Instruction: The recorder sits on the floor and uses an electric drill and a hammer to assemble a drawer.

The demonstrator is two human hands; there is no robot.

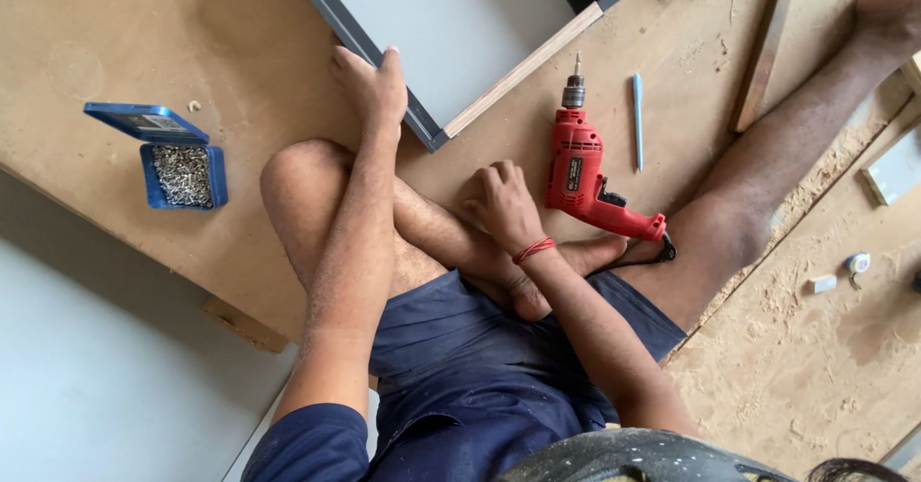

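Head view, two hands, left hand (374, 84) on one drawer box (451, 31), one red drill (585, 170)

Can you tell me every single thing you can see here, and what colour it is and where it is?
drill: one, red with a black cord end, lying on the board right of the right hand
pen: one, light blue, lying just right of the drill
screw box: one, blue, lid open, full of silvery screws, at the left on the board
grey panel: one, grey with dark edges and a bare wood edge, top middle
wood strip: one, brown, top right
board: one, tan, dusty with sawdust, under everything
small white bits: a few, on the sawdust at the right
left hand: one, gripping the grey panel's corner
right hand: one, red thread on the wrist, loosely closed beside the drill, holding nothing I can see
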